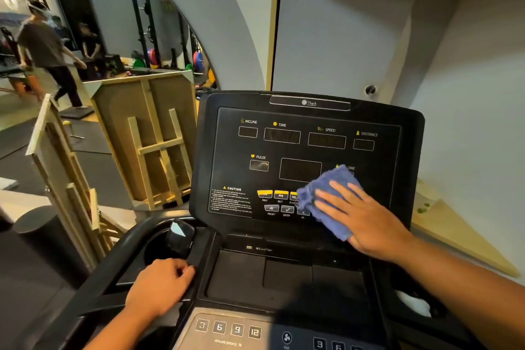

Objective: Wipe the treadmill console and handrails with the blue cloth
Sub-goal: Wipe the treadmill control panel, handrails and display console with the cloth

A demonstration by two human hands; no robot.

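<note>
The black treadmill console fills the middle of the view, its displays dark. My right hand lies flat, fingers spread, pressing the blue cloth against the lower right of the display panel, over the right end of the yellow buttons. My left hand is curled around the edge of the left console tray, beside the cup holder. A curved black handrail runs down at the lower left. The right handrail is hidden behind my right arm.
A phone-like dark object stands in the left cup holder. Something white lies in the right cup holder. Wooden frames lean left of the treadmill. A wooden ledge and a wall are close on the right. A mirror shows people and weights.
</note>
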